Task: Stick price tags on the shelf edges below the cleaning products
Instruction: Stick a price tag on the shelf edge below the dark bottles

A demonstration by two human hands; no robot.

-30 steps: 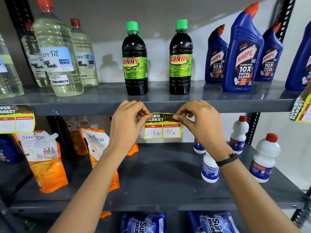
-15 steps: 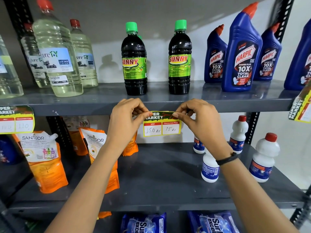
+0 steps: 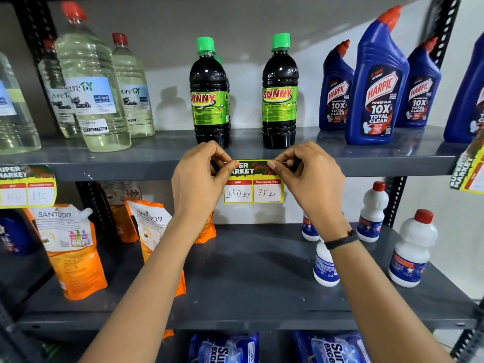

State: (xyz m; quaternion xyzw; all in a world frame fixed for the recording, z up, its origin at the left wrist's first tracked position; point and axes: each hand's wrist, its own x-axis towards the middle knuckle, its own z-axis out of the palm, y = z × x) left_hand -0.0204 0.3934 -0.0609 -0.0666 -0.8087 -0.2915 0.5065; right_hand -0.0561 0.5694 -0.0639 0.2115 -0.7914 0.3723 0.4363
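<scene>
Both the left hand (image 3: 201,176) and right hand (image 3: 309,174) have fingers pinched on the price tag's (image 3: 253,191) top corners, against the shelf edge (image 3: 131,171). Between them it hangs flat. It looks light and bendy, best held by those corners.

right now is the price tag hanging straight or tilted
Straight: the price tag runs level with the shelf edge, left hand and right hand pinching its top corners.

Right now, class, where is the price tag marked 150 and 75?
In the head view, the price tag sits centre frame against the upper shelf edge, below the two Sunny bottles, pinched by both hands.
</scene>
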